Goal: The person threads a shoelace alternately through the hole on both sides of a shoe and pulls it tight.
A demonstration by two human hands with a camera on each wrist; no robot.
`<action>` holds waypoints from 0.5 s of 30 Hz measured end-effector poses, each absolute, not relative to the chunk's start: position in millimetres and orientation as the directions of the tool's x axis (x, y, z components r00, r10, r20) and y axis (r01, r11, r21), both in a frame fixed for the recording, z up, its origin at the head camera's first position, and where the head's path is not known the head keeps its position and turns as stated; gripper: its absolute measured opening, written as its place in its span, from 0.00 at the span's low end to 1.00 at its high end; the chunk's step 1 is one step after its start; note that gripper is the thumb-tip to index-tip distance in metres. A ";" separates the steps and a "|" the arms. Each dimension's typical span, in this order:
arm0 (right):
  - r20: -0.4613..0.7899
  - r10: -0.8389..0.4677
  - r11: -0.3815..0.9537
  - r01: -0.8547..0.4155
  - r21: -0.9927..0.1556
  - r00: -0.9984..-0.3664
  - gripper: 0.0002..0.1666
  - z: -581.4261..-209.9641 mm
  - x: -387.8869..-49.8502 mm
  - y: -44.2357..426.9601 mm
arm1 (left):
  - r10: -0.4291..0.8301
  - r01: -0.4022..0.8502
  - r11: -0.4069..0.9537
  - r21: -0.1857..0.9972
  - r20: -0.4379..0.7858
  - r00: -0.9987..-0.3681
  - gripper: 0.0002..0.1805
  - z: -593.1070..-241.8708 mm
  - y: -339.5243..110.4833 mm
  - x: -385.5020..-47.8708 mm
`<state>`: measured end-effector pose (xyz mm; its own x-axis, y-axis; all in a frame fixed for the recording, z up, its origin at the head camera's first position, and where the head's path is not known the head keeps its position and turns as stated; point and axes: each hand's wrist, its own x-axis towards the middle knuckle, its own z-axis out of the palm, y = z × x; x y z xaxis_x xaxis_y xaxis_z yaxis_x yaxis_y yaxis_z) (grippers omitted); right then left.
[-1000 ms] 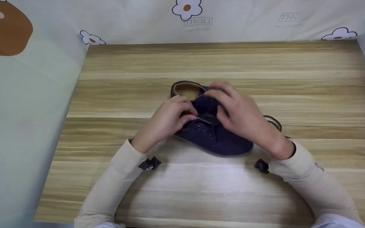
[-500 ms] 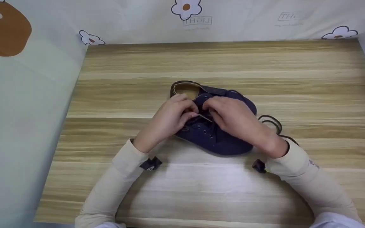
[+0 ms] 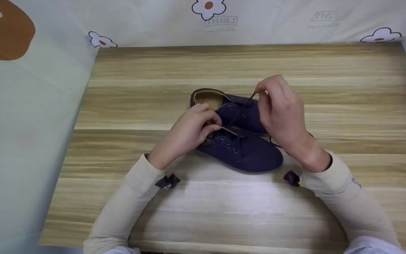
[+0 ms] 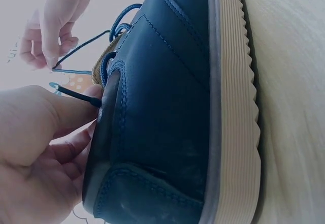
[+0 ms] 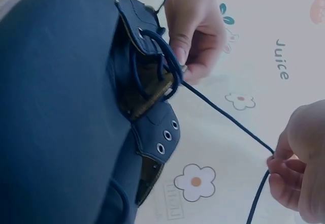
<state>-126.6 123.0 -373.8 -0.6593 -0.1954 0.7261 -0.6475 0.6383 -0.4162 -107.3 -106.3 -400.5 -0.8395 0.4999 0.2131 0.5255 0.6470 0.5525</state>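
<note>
Two dark blue lace-up shoes lie side by side on the table, toes to the right. At the opening of the near shoe (image 3: 259,155), my left hand (image 3: 189,130) pinches the tongue (image 5: 152,97) between thumb and fingers. My right hand (image 3: 282,109) is raised above the far shoe (image 3: 250,120). It pinches a dark shoelace (image 5: 228,117), which runs taut down to the near shoe's lacing. In the left wrist view, a short lace end (image 4: 76,94) sticks out beside the left thumb. The left fingertips are partly hidden behind the shoe.
The far shoe shows open eyelets (image 5: 167,135). A loose lace (image 3: 275,142) lies on the wood-grain table (image 3: 153,74) near the toes, partly under the right wrist. A small black object (image 3: 167,181) is by the left cuff, another (image 3: 291,178) by the right. Printed cloth surrounds the table.
My right hand came down beside the left hand, then rose away to the far right, drawing the shoelace taut. My left hand has stayed at the near shoe's tongue.
</note>
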 end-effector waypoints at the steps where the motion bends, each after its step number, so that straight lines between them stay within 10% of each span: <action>1: 0.720 -0.206 0.640 -0.648 -0.414 -0.663 0.10 -374.3 -126.3 122.6 | 0.502 0.529 0.642 0.554 0.218 -0.837 0.08 -400.2 -107.1 -106.5; 8: 0.557 -0.401 0.639 -0.658 -0.399 -0.727 0.15 -382.1 -124.5 124.0 | 0.540 0.581 0.642 0.501 0.243 -0.806 0.11 -395.6 -116.8 -98.5; 15: 0.333 -0.680 0.532 -0.752 -0.389 -0.653 0.19 -392.3 -118.5 116.1 | 0.612 0.614 0.655 0.441 0.167 -0.773 0.09 -397.2 -117.2 -100.3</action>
